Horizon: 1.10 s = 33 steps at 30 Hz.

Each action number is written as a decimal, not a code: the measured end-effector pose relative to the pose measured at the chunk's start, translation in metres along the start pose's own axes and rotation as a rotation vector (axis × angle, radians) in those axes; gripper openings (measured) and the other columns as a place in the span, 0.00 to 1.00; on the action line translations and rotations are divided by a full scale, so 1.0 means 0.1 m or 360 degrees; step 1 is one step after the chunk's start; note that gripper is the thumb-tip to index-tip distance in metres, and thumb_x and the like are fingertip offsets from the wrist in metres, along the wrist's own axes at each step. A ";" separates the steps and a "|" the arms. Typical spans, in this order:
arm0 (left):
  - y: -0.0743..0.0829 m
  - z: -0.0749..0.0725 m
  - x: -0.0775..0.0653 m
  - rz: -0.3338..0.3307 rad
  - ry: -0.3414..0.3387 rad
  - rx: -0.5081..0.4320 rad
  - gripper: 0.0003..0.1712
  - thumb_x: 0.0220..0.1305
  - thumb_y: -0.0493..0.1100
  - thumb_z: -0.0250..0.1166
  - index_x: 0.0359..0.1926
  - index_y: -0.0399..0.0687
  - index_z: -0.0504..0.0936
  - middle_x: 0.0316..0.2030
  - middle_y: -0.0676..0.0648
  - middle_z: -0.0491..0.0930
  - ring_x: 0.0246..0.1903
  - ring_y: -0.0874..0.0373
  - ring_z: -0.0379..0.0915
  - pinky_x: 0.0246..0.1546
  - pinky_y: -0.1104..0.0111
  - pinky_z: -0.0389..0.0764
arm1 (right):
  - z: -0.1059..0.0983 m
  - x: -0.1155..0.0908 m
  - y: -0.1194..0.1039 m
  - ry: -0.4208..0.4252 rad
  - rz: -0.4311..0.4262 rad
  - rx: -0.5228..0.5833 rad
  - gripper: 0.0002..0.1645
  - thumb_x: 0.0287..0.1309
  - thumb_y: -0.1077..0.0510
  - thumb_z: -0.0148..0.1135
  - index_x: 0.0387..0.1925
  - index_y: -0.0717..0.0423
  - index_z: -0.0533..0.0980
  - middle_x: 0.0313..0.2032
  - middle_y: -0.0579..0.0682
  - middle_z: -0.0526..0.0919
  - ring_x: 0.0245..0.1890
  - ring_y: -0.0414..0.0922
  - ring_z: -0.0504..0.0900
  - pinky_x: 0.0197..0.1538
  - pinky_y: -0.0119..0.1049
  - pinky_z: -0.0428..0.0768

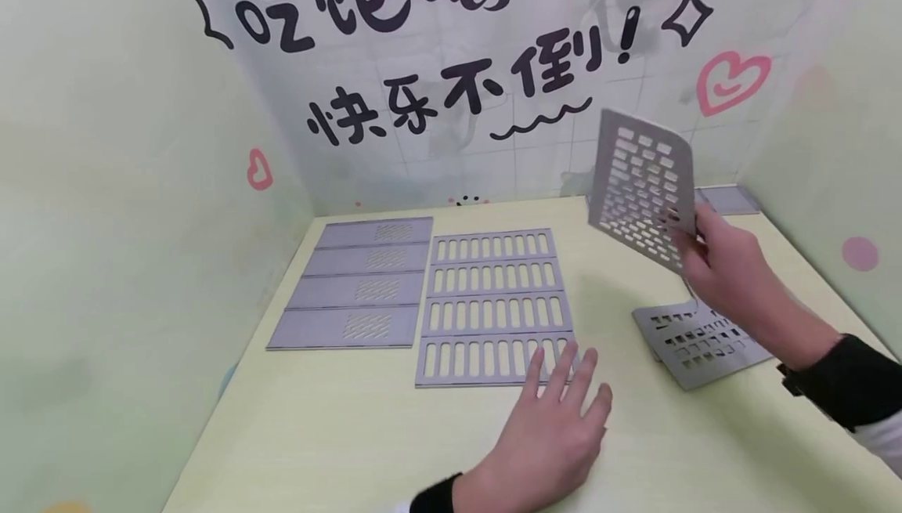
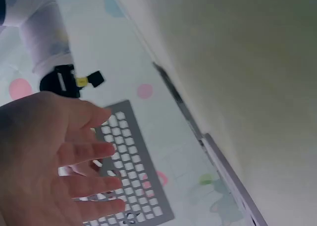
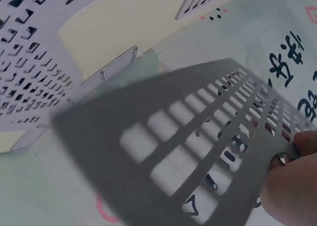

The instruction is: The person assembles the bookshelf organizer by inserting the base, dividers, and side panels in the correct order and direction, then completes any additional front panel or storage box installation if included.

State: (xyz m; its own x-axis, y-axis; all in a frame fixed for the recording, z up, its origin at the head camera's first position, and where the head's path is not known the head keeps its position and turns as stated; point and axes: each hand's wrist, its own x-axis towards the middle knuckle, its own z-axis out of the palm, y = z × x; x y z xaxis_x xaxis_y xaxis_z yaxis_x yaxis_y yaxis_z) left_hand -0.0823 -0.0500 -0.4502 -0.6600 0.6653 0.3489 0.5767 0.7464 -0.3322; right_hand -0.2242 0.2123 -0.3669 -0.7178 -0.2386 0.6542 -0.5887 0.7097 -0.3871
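My right hand [image 1: 733, 262] pinches a grey panel [image 1: 606, 157] by its edge, thumb on one side. The panel is thin, with rows of small rectangular holes, and is raised and tilted above the table's right side. In the right wrist view the panel [image 3: 99, 122] fills the middle. My left hand [image 1: 553, 438] has its fingers spread, fingertips overlapping the front right corner of the slotted panels [image 1: 486, 334]. It holds nothing. Another perforated panel [image 1: 705, 374] lies on the table below my right hand, partly hidden by the forearm.
To the left, several plain panels [image 1: 310, 329] with small patches of slits lie in a column beside the slotted ones. A flat grey piece [image 1: 733, 200] lies at the back right corner. Walls with printed lettering [image 1: 472, 86] and hearts enclose the pale table [image 1: 338, 427].
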 end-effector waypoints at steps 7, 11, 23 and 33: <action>-0.05 -0.12 -0.01 -0.0237 -0.0300 -0.0182 0.29 0.78 0.65 0.56 0.73 0.65 0.75 0.81 0.46 0.65 0.81 0.44 0.61 0.78 0.40 0.66 | 0.31 0.42 0.28 -0.0126 0.0492 0.0180 0.17 0.80 0.62 0.51 0.59 0.71 0.76 0.53 0.75 0.84 0.53 0.69 0.84 0.50 0.53 0.80; -0.43 -0.13 0.07 -0.0616 -0.0782 -0.0315 0.38 0.74 0.69 0.60 0.79 0.66 0.69 0.83 0.44 0.60 0.82 0.35 0.56 0.76 0.30 0.62 | 0.56 0.70 0.45 -0.0344 0.0814 0.0320 0.23 0.81 0.61 0.45 0.68 0.70 0.71 0.62 0.74 0.80 0.63 0.69 0.78 0.63 0.66 0.76; -1.07 0.22 0.33 -0.0982 -0.1194 -0.0700 0.48 0.67 0.68 0.69 0.82 0.61 0.64 0.83 0.38 0.58 0.81 0.30 0.52 0.69 0.23 0.65 | 1.08 1.34 0.70 -0.0386 0.0936 0.0460 0.28 0.65 0.69 0.42 0.65 0.73 0.68 0.62 0.73 0.76 0.61 0.65 0.76 0.60 0.57 0.75; -1.07 0.39 0.35 -0.1040 -0.1284 -0.0833 0.54 0.62 0.64 0.76 0.83 0.62 0.62 0.85 0.36 0.48 0.82 0.26 0.47 0.65 0.18 0.63 | 1.20 1.46 0.90 -0.0460 0.1033 0.0430 0.26 0.70 0.64 0.45 0.64 0.78 0.67 0.62 0.75 0.74 0.53 0.62 0.73 0.52 0.51 0.74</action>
State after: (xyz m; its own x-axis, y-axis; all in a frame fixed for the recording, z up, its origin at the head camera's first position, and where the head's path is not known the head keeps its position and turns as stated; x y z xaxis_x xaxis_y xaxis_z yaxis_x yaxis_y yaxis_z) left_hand -0.1857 -0.1076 -0.4369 -0.9116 0.0867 -0.4018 0.0172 0.9847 0.1735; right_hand -0.4267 0.1620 -0.3840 -0.9981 -0.0188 0.0591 -0.0589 0.5887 -0.8062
